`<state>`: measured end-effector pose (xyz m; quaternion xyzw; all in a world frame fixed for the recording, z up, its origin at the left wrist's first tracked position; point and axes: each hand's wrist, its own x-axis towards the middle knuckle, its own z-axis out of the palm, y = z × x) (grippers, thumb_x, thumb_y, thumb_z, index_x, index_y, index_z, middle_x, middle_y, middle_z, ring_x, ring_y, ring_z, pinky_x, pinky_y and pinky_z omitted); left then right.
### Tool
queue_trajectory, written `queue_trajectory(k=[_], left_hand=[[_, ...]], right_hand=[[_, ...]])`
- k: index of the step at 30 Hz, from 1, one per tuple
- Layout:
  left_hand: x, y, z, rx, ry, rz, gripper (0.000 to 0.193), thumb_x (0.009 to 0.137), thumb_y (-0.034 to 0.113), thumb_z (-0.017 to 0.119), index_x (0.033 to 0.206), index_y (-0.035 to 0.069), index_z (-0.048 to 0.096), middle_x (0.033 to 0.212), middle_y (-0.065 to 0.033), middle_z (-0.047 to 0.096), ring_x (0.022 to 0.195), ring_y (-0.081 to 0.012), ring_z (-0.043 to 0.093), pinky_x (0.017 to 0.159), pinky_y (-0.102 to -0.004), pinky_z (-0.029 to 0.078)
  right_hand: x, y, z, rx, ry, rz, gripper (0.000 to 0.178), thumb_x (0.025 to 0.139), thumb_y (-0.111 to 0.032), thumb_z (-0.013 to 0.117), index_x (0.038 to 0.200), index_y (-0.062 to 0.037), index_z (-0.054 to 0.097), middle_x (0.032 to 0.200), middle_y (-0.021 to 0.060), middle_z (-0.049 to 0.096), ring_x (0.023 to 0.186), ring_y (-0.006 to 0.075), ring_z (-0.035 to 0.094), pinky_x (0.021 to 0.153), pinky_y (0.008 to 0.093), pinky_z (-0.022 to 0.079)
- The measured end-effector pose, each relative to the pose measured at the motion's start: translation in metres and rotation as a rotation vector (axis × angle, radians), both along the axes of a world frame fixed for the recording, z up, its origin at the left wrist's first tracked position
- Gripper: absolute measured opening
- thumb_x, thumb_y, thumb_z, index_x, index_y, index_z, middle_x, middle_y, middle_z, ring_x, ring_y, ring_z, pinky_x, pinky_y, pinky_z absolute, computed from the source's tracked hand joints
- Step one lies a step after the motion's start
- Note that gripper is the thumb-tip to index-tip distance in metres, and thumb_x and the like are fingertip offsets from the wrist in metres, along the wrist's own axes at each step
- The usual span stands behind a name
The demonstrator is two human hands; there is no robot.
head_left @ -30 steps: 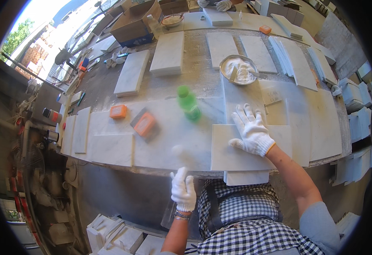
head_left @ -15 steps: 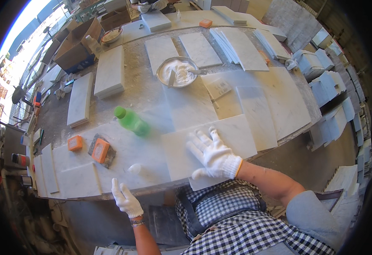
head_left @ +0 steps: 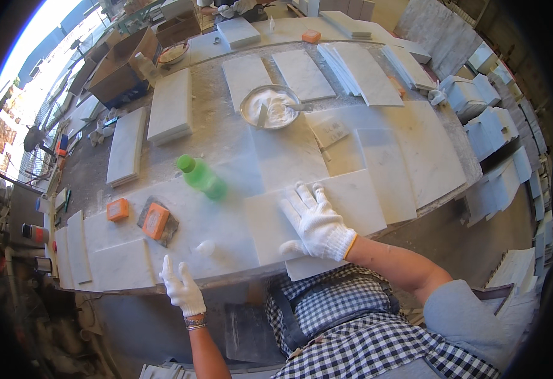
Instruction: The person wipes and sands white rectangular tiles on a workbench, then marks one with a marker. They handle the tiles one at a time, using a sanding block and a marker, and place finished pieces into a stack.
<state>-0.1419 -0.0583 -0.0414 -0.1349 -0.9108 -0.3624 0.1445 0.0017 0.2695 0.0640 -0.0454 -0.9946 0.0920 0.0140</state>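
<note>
My right hand (head_left: 317, 224), in a white knit glove, lies with fingers spread on a white marble tile (head_left: 355, 202) near the front edge of the table. Another tile's corner juts out beneath that tile, toward my checked apron. My left hand (head_left: 181, 289), gloved too, hangs just off the table's front edge with its fingers apart, holding nothing. Nearest to it are a small white object (head_left: 205, 247), perhaps a little bottle, and a flat marble tile (head_left: 121, 265). A green plastic bottle (head_left: 204, 179) stands left of the tile under my right hand.
Orange blocks (head_left: 118, 210) sit on the left, one on a dark pad (head_left: 169, 228). A metal bowl (head_left: 245, 117) of white paste holds two flat blades. Stacked tiles (head_left: 171, 107) line the table (head_left: 219, 148). Across it, another person's gloved hands (head_left: 229, 10) show.
My left hand has shifted slightly left and up toward the table edge. My right hand stays flat on the tile. The whole view has swung a little.
</note>
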Motion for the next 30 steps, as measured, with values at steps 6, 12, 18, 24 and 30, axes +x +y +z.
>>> queue_trajectory(k=[6,12,18,24,30], left_hand=[[-0.036,0.0,0.002,-0.211,0.098,0.004,0.048,0.096,0.025,0.066,0.138,0.006,0.053,0.132,-0.016,0.063,0.118,-0.0354,0.061,0.116,-0.049,0.035],[-0.065,0.012,0.0,-0.239,0.068,0.024,0.05,0.094,0.03,0.067,0.138,0.01,0.055,0.133,-0.011,0.063,0.12,-0.0325,0.061,0.115,-0.048,0.036],[-0.063,0.005,-0.006,-0.279,0.089,-0.004,0.052,0.093,0.031,0.069,0.138,0.01,0.055,0.134,-0.008,0.063,0.122,-0.0296,0.061,0.117,-0.0471,0.034],[-0.078,0.005,-0.007,-0.327,0.07,-0.011,0.057,0.09,0.036,0.071,0.139,0.012,0.054,0.138,-0.0083,0.06,0.126,-0.0278,0.058,0.118,-0.0471,0.033],[-0.1,0.0,-0.002,-0.447,0.038,0.015,0.071,0.086,0.043,0.073,0.145,0.013,0.046,0.145,-0.0102,0.053,0.134,-0.0287,0.05,0.118,-0.0551,0.027]], right_hand=[[0.034,-0.023,0.012,-0.053,-0.098,0.113,0.096,0.078,-0.068,0.064,0.137,0.0056,0.051,0.148,0.0287,0.043,0.141,0.0488,0.034,0.114,0.0658,0.024],[-0.004,0.0,-0.01,0.042,0.06,-0.055,0.087,0.079,-0.059,0.068,0.138,0.0021,0.049,0.142,0.0234,0.047,0.132,0.0406,0.041,0.111,0.0575,0.027],[0.051,-0.033,0.001,-0.045,-0.008,0.076,0.089,0.077,-0.066,0.067,0.134,0.002,0.053,0.14,0.0236,0.049,0.134,0.0431,0.04,0.111,0.0618,0.027],[-0.003,-0.001,-0.006,-0.048,0.137,-0.078,0.085,0.078,-0.06,0.069,0.134,0.0003,0.051,0.139,0.0197,0.049,0.133,0.0391,0.042,0.111,0.0601,0.027],[0.04,-0.012,0.002,-0.088,-0.004,0.057,0.082,0.076,-0.062,0.071,0.13,-0.0011,0.058,0.142,0.0268,0.05,0.134,0.049,0.042,0.112,0.0678,0.026]])
